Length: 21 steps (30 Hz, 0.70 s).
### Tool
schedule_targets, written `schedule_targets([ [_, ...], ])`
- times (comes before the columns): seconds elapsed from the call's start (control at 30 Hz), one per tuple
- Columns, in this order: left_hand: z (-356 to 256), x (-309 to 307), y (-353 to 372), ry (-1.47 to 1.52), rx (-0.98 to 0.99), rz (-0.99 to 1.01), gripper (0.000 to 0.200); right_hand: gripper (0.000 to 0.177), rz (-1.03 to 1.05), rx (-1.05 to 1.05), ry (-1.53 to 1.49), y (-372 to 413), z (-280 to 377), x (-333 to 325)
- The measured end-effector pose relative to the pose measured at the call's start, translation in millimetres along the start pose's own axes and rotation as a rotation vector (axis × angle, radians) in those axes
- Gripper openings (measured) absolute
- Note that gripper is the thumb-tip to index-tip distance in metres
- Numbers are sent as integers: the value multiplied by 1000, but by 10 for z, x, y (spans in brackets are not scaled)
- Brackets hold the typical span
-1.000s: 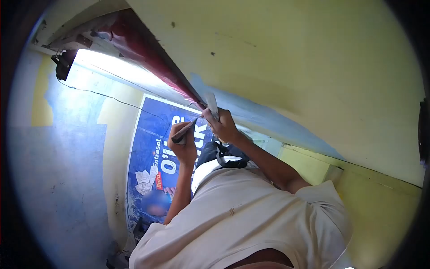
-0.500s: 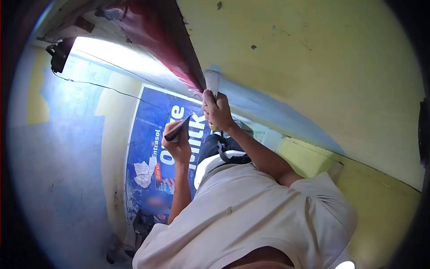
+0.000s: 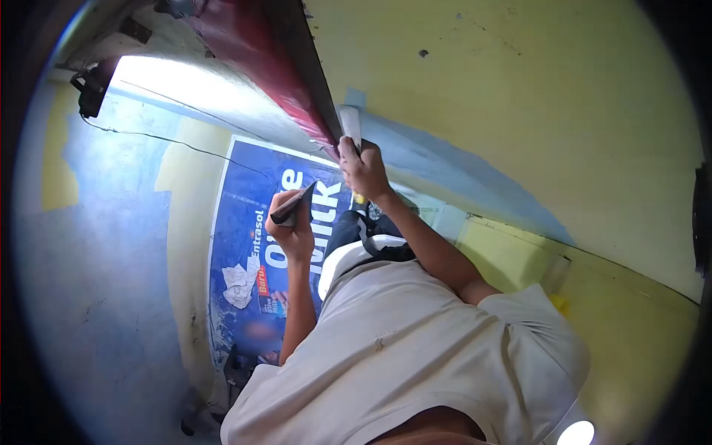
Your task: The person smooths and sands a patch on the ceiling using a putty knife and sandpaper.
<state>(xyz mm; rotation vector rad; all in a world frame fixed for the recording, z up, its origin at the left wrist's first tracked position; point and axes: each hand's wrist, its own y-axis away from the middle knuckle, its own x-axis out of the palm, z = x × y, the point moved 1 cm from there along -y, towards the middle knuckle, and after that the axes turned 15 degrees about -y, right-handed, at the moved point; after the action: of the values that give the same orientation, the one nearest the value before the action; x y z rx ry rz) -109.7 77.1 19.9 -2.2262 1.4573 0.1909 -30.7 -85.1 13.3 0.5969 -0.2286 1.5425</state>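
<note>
My right hand [image 3: 365, 169] is closed round a putty knife [image 3: 351, 122] with a pale, whitish blade. The blade points away from me, right at the yellow wall [image 3: 475, 96] beside the dark edge of a red panel [image 3: 256, 55]. Lower and to the left, my left hand [image 3: 291, 233] grips a dark, flat scraper [image 3: 293, 206], its pointed corner tilted up to the right. The fingers wrap round its lower part and hide it. A light-blue painted strip [image 3: 437, 159] runs along the wall beside my right forearm.
Below my hands lies a blue printed banner [image 3: 241, 196] with white lettering and a crumpled paper piece [image 3: 239, 285] on it. A black fixture [image 3: 95, 89] with a trailing cable hangs at upper left. On the left is a patchy blue wall [image 3: 111, 282].
My right hand and its putty knife have shifted slightly up along the wall edge. The left hand keeps its grip, with the scraper turned a little. The whole view has moved slightly.
</note>
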Motion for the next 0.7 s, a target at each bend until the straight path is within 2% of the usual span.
schedule_targets([
  [0.07, -7, -10, -10, -3, -3, -1, 7, 41, 35, -117, 120, -57, -64, -112],
  [0.1, 7, 14, -17, -1, 11, -13, 7, 42, 37, -24, 36, 16, 53, -28],
  [0.2, 13, 15, 27, 53, -29, 24, 5, 43, 30, -45, 24, 3, 53, 62],
  [0.23, -10, 4, 34, 48, -40, 48, 5, 43, -17, -140, 110, -28, -10, 19],
  [0.37, 13, 16, 26, 28, -20, 51, 7, 42, 5, 107, -71, 126, 212, 68],
  [0.47, 62, 45, 82, 24, -49, 89, 7, 41, -7, -117, 93, 6, 3, 35],
  [0.6, -93, 52, 32, 71, -26, 64, 5, 40, -10, 65, 29, 178, 226, -11],
  [0.7, 0, 108, 38, 114, -49, 64, 4, 40, -57, 0, 58, 114, 93, 18],
])
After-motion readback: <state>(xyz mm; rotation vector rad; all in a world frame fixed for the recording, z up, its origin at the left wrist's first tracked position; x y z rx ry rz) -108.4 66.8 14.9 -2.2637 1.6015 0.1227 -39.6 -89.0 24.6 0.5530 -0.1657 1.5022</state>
